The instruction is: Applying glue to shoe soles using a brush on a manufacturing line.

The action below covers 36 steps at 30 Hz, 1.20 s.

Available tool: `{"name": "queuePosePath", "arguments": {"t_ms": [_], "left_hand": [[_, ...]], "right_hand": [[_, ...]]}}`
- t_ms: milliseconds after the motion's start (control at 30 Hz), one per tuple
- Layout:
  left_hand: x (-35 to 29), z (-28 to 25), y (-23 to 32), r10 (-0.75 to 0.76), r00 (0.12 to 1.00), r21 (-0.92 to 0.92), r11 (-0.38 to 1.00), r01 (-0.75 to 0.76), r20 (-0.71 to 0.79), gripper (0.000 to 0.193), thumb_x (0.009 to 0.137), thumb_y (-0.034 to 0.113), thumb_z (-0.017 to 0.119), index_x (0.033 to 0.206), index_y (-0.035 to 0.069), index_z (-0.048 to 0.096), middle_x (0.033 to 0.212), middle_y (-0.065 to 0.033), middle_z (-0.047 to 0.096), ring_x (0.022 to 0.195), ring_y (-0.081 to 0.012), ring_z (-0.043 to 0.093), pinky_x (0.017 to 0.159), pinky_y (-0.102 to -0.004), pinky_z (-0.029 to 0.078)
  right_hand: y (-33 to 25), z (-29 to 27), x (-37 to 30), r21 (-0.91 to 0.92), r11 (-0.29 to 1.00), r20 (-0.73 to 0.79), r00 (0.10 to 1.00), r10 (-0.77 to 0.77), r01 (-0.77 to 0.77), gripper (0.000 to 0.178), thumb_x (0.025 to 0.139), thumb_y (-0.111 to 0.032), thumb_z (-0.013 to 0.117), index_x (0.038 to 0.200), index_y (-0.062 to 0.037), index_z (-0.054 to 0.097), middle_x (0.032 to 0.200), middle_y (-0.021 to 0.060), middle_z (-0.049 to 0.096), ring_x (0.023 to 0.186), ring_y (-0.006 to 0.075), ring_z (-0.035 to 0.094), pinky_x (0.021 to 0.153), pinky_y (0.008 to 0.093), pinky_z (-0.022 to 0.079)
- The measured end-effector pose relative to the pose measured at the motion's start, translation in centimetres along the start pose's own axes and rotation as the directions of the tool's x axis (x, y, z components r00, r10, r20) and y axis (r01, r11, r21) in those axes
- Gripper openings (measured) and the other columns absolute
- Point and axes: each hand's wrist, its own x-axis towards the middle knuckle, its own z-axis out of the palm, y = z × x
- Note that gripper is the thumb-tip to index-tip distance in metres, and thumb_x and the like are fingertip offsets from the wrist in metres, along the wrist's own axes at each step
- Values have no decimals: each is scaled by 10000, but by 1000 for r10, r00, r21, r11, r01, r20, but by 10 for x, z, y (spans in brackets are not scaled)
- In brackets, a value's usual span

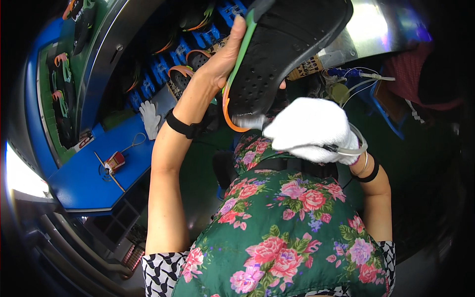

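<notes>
Half-open left hand [216, 71] grips a black, perforated, rubbery shoe [264, 64]; white-gloved right hand [314, 129], curled round a pale-bristled brush [249, 122], seemingly scrubs; steadiness needed next.

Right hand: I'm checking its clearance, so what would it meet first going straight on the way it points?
Probably the shoe, near its orange rim; the right hand points left toward it, with a blurred brush-like thing, apparently held, between them. Depth is unclear.

Glare whitens the metal panel [368, 32] while edges bend into darkness.
</notes>
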Motion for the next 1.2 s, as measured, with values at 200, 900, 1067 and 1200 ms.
{"name": "queuePosePath", "arguments": {"t_ms": [200, 900, 1067, 1200], "left_hand": [[7, -2, 1, -232, 971, 112, 965, 238, -64, 998, 897, 839, 451, 1463, 20, 526, 1201, -284, 689, 933, -412, 764, 776, -556, 667], [-6, -11, -56, -75, 995, -484, 875, 34, -66, 591, 1115, 439, 379, 1396, -44, 571, 1274, -221, 699, 1089, -348, 728, 962, -472, 608], [-17, -7, -79, 39, 957, -359, 922, -145, -286, 539, 1101, 386, 440, 1446, -14, 547, 1446, -202, 604, 1297, -373, 605, 1130, -539, 471], [-33, -28, -90, -42, 995, -224, 974, 21, -88, 578, 1080, 389, 500, 1456, -49, 508, 1450, -251, 578, 1307, -432, 583, 1125, -602, 478]], "right_hand": [[-4, 18, -7, -303, 953, 144, 988, 58, -11, 286, 838, -76, 747, 1121, -111, 760, 1107, 60, 752, 975, 270, 714, 821, 383, 590], [8, -43, 33, 52, 925, -453, 816, 358, -377, 196, 857, 36, 776, 1050, 14, 803, 1052, 142, 794, 943, 201, 759, 869, 326, 602], [11, -51, 32, -54, 950, -298, 913, 279, -308, 118, 853, -12, 787, 967, -38, 806, 1019, 115, 799, 950, 211, 757, 870, 350, 581], [10, -41, 28, -249, 946, -250, 957, 146, -209, 137, 830, -16, 793, 962, -52, 805, 970, 104, 786, 904, 252, 756, 828, 360, 585]]}}
